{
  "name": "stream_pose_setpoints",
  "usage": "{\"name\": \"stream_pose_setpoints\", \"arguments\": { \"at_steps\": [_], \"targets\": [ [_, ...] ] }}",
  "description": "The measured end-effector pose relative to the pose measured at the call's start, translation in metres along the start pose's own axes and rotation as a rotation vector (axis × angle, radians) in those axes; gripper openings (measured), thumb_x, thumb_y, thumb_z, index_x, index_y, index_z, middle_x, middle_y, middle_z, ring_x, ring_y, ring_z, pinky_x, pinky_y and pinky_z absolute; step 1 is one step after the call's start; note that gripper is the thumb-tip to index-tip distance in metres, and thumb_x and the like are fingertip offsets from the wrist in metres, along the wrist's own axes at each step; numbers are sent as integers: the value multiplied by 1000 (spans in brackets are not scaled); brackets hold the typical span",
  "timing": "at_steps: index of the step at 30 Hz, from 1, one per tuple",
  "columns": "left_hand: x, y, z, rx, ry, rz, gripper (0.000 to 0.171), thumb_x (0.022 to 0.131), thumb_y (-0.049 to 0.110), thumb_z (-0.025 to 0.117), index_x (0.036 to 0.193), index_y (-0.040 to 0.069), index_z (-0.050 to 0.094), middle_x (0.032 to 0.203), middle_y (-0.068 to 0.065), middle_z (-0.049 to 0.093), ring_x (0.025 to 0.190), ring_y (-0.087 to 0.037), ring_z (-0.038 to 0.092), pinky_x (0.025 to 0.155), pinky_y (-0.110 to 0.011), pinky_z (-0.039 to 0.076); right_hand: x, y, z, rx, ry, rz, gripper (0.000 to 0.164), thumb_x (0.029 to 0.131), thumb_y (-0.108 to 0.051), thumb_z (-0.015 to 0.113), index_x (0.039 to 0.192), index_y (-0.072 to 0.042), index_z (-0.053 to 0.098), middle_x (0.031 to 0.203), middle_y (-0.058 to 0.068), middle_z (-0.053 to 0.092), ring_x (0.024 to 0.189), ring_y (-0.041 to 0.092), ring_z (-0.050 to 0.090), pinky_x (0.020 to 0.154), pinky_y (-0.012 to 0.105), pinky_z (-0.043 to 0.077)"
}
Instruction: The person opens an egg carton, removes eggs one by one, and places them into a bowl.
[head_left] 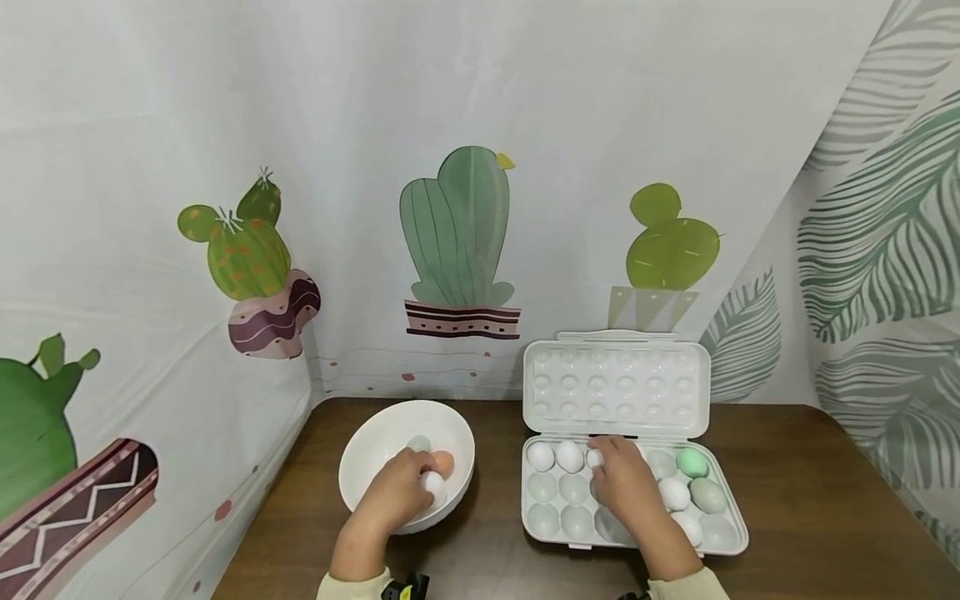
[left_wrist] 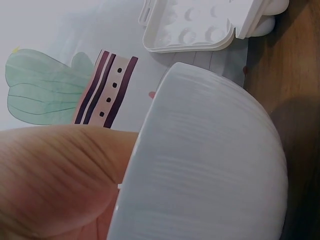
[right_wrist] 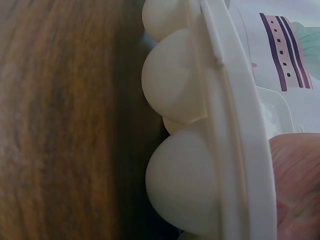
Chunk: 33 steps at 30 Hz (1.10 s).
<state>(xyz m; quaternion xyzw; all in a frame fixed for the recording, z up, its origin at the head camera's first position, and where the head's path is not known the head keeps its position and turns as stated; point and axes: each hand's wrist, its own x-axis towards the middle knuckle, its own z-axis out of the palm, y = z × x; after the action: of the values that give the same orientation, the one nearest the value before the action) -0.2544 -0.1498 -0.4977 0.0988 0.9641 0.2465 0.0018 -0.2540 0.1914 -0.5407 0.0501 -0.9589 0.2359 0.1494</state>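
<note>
Inside the white bowl point(head_left: 358, 454), my left hand point(head_left: 393, 492) reaches down and grips a white egg point(head_left: 432, 486). An orange egg point(head_left: 444, 463) and a pale grey-green egg point(head_left: 418, 444) lie beside its fingers. My right hand point(head_left: 626, 479) is over the open white egg carton point(head_left: 577, 533), its fingers round a white egg point(head_left: 595, 458) at the third back-row cell. Two white eggs, one of them this egg point(head_left: 570, 457), sit left of it. In the wrist views, the bowl's wall point(left_wrist: 210, 150) and the carton's side point(right_wrist: 240, 150) hide the fingertips.
The carton's lid point(head_left: 618, 387) leans up at the back near the cactus-print cloth point(head_left: 352, 250). Toward its right end sit a green egg point(head_left: 692, 462), a grey-green egg point(head_left: 708, 495) and white eggs point(head_left: 675, 493). Bowl and carton stand on a brown wooden table point(head_left: 495, 500).
</note>
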Motion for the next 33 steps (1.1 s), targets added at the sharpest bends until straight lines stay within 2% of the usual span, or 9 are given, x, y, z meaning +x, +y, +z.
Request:
{"name": "stream_pose_setpoints", "arguments": {
  "at_steps": [13, 19, 27, 33],
  "targets": [
    [-1, 2, -4, -31, 30, -17, 28, 67, -3, 70, 91, 12, 67, 86, -5, 58, 76, -16, 48, 74, -34, 43, 2, 4, 1, 17, 30, -34, 36, 83, 0, 70, 119, 0, 68, 118, 23, 65, 115, 43, 61, 96, 55, 50],
    [-1, 4, -7, -44, 47, -12, 30, 70, 0, 65, 98, 9, 67, 90, -6, 59, 79, -15, 49, 78, -36, 46, 2, 5, -2, 31, 30, -43, 37, 83, 0, 74, 119, -1, 67, 115, 22, 66, 111, 43, 62, 93, 55, 51],
    [-2, 6, -5, -32, 100, 49, 10, 91, 10, 68, 101, 7, 69, 83, -4, 59, 75, -13, 50, 77, -37, 48, 3, 4, -7, 51, 10, -29, 36, 85, -3, 74, 120, -2, 66, 119, 22, 65, 112, 43, 62, 93, 56, 51],
    [-1, 10, -4, -83, 119, 35, 11, 90, 12, 67, 101, 9, 69, 89, 0, 62, 82, -11, 55, 83, -38, 50, 2, 1, -11, 53, 21, -25, 35, 86, -4, 74, 120, -2, 66, 120, 23, 65, 114, 43, 61, 95, 56, 51]
  ]
}}
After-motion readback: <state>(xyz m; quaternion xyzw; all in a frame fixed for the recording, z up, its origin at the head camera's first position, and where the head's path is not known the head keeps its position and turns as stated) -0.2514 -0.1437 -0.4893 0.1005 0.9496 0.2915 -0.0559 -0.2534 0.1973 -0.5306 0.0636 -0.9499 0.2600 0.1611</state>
